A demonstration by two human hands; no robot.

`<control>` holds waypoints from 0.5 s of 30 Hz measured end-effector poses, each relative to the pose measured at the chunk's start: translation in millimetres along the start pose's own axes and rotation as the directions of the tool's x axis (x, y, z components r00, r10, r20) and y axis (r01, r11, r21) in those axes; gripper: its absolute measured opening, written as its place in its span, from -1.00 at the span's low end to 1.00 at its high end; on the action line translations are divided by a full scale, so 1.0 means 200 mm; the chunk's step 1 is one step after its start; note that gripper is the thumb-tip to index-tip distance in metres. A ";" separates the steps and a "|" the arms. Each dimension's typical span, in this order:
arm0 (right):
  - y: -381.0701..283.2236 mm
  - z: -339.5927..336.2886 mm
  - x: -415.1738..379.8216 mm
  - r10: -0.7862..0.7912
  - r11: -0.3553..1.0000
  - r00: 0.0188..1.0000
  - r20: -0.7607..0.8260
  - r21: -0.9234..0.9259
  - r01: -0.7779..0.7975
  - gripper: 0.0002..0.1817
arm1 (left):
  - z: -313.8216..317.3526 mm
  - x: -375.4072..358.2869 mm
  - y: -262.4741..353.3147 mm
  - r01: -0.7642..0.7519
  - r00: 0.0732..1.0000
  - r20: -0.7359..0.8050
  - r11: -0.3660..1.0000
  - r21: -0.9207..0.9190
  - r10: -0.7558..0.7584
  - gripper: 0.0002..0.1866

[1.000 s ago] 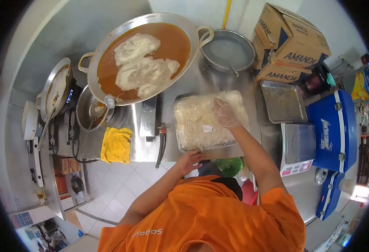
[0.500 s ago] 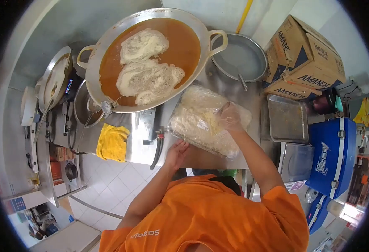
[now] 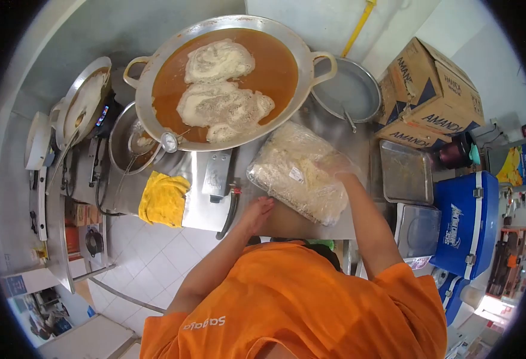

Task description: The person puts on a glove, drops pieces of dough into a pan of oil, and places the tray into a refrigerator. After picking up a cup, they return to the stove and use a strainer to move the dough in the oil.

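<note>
bag (image 3: 293, 170) has swung askew; left hand (image 3: 257, 215) beside it, fingers together; right hand (image 3: 337, 165) blurred, can't tell fingers.

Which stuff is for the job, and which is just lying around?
Seems part of the job:
- plastic-wrapped tray
- right hand, at the wrapping
- left hand, by the tray's edge
- maybe the big pan

Probably just lying around:
- yellow cloth
- cardboard boxes
- blue cooler
</note>
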State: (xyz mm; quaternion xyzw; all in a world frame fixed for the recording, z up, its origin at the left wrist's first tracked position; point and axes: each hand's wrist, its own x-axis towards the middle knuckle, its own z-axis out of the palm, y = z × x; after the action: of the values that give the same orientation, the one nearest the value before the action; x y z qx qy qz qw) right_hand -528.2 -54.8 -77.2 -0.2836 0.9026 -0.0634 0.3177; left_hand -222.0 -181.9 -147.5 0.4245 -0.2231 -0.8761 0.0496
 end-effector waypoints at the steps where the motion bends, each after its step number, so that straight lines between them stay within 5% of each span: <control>1: -0.01 -0.02 -0.02 -0.012 1.000 1.000 0.001 -0.002 0.012 0.01 | 0.03 0.00 0.01 0.018 1.000 0.014 0.999 0.037 -0.019 -0.64; 3: -0.04 -0.08 -0.11 -0.079 0.994 0.997 -0.020 0.079 0.080 0.09 | 0.02 0.05 -0.03 0.034 0.999 0.026 0.997 0.070 -0.036 -0.65; 5: -0.06 -0.10 -0.11 -0.064 0.997 0.998 -0.027 0.047 0.065 0.12 | -0.02 0.17 -0.12 0.069 0.969 0.227 0.992 0.110 -0.093 -0.67; 10: 0.03 -0.01 0.10 -0.121 0.991 0.993 -0.003 0.055 0.121 0.10 | 0.17 0.08 -0.16 0.057 0.991 0.115 0.993 0.099 -0.069 -0.74; 12: 0.09 0.05 0.25 -0.008 1.000 0.984 0.179 -0.012 0.010 0.04 | 0.19 0.09 -0.22 0.039 0.996 0.081 0.995 0.094 -0.047 -0.76; 15: 0.06 -0.01 0.27 -0.050 0.998 0.931 0.360 -0.009 0.057 0.01 | 0.21 0.08 -0.32 -0.053 0.997 0.052 0.997 0.055 0.050 -0.75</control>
State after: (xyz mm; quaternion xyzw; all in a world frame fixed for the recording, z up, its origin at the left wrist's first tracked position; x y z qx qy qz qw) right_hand -570.2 -74.8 -108.4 -0.3180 0.8216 -0.0103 0.4730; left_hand -256.9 -113.5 -163.8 0.3978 -0.2598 -0.8782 0.0543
